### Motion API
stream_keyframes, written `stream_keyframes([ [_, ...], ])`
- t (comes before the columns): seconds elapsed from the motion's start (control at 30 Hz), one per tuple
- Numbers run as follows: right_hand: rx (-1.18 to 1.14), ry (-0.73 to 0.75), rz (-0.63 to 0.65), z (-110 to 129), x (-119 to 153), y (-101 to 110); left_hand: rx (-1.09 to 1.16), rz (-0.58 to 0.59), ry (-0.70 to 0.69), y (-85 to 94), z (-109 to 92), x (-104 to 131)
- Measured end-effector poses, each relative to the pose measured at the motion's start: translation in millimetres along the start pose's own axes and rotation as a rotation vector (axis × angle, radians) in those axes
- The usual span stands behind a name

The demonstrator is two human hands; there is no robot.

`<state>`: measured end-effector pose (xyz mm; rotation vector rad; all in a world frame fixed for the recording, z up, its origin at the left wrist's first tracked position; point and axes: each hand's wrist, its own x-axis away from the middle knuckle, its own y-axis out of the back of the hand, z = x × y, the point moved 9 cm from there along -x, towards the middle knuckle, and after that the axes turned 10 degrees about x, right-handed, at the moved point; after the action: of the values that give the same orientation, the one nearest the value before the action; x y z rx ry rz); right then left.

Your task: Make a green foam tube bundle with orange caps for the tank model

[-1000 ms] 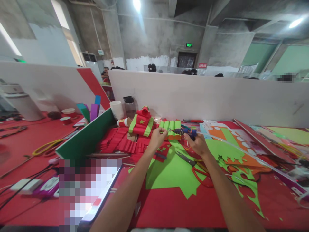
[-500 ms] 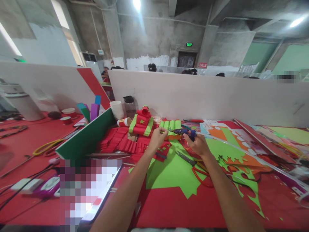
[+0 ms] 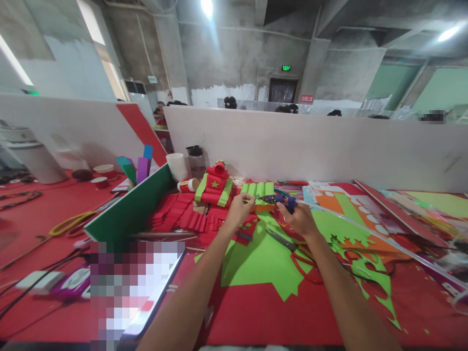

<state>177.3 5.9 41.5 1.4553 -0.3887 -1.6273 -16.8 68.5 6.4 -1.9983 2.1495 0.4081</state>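
Observation:
My right hand [image 3: 298, 214] is wrapped round a dark blue hot glue gun [image 3: 280, 200], whose tip points left. A long translucent glue stick [image 3: 351, 222] runs from its back toward the right edge. My left hand [image 3: 241, 207] pinches a small green paper star [image 3: 258, 196] close to the nozzle; whether they touch I cannot tell. Behind them stand light-green paper rolls [image 3: 261, 188] with an orange strip below. To the left is a red paper tank model [image 3: 215, 184] with green tracks and a yellow-green star. Under my arms lies a green paper sheet [image 3: 252, 268].
Red-handled scissors [image 3: 305, 265] lie on the green sheet, beside green paper scraps [image 3: 373, 278]. Folded red paper strips [image 3: 179, 212] fill the left, by a green board [image 3: 127, 204]. A phone or tablet [image 3: 157, 297] is at front left. A white partition [image 3: 310, 146] rises behind.
Almost nothing differs. The star between my left fingers has turned slightly at the glue gun's tip, and both hands keep nearly the same place.

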Motion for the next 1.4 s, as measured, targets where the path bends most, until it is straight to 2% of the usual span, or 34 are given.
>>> stream_keyframes([
  [0.47,0.001,-0.006,-0.002,1.2,-1.0,0.7,-0.035,0.016,0.021,-4.6,8.6,-1.9],
  [0.7,0.014,-0.018,0.002,-0.6,-1.1,-0.9,-0.084,0.022,-0.008,-5.5,6.1,-1.4],
  [1.0,0.007,-0.013,-0.002,-1.2,-0.6,-0.4,-0.062,0.003,-0.009,-2.2,10.3,-2.5],
  [1.4,0.001,-0.006,0.009,-1.8,-0.9,-1.0,-0.002,-0.01,0.018,0.5,1.2,0.6],
])
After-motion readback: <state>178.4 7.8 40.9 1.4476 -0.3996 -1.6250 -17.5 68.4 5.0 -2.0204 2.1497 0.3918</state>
